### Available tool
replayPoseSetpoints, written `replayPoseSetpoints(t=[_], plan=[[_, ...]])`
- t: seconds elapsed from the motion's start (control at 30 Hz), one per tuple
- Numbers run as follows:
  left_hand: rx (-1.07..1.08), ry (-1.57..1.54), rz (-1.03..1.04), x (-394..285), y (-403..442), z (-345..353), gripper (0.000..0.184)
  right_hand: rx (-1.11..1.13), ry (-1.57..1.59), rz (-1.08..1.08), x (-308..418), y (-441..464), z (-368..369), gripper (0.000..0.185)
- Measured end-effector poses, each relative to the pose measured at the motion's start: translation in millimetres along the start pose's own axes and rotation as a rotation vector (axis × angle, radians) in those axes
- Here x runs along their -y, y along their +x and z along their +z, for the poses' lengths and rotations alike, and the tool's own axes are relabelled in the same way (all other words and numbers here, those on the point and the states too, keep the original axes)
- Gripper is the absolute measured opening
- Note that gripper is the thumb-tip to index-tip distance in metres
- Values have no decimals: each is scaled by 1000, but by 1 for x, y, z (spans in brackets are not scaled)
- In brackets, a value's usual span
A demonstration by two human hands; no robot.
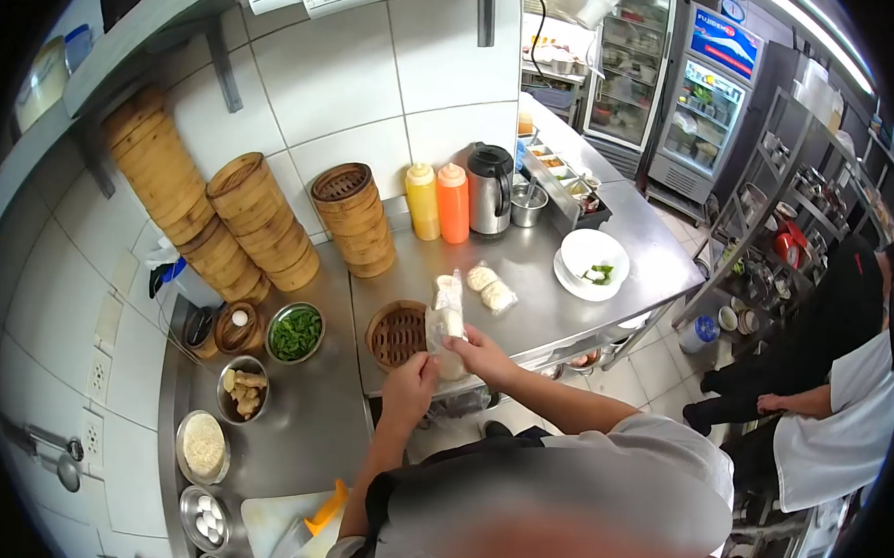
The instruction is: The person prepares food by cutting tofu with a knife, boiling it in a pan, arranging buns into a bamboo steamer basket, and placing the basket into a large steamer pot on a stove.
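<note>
Two bare hands at a stainless-steel counter (524, 334). The right hand (478, 354) grips a clear plastic bag (449, 324) of white pieces, fingers closed on its near end; the left hand (415, 377), just to the left, has its fingertips drawn narrowly together at the bag's near edge, their exact hold being too small to make out. The bag is held over the counter's near edge, just right of a round bamboo steamer basket (397, 335) with a slatted base. A second bag of white, rounded pieces (492, 287) lies to the right; farther right is a white bowl (595, 258) containing something green. On the far side stand a stack of bamboo steamers (355, 220), a yellow squeeze bottle (422, 203), an orange squeeze bottle (453, 205) and a vacuum jug (490, 193). Left of the basket is a metal bowl of chopped greens (296, 332).
</note>
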State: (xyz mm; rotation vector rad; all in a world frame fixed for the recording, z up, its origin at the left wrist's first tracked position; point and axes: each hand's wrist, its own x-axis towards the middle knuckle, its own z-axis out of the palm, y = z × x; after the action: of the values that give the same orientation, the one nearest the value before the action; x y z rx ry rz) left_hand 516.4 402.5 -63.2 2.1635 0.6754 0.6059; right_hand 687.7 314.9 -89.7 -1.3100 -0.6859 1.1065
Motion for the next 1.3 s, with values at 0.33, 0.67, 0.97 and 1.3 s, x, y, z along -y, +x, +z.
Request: replayPoseSetpoints(t=[0.33, 0.67, 0.97, 1.3], plan=[[-63, 436, 492, 5, 4, 14, 13, 114, -294, 96, 38, -29, -8, 82], [-57, -300, -112, 35, 29, -1, 22, 64, -77, -60, 24, -22, -6, 77], [-81, -887, -63, 19, 40, -20, 16, 166, 225, -222, 68, -5, -3, 46], [-30, -888, -49, 31, 65, -37, 30, 191, 69, -276, 86, 23, -8, 42]])
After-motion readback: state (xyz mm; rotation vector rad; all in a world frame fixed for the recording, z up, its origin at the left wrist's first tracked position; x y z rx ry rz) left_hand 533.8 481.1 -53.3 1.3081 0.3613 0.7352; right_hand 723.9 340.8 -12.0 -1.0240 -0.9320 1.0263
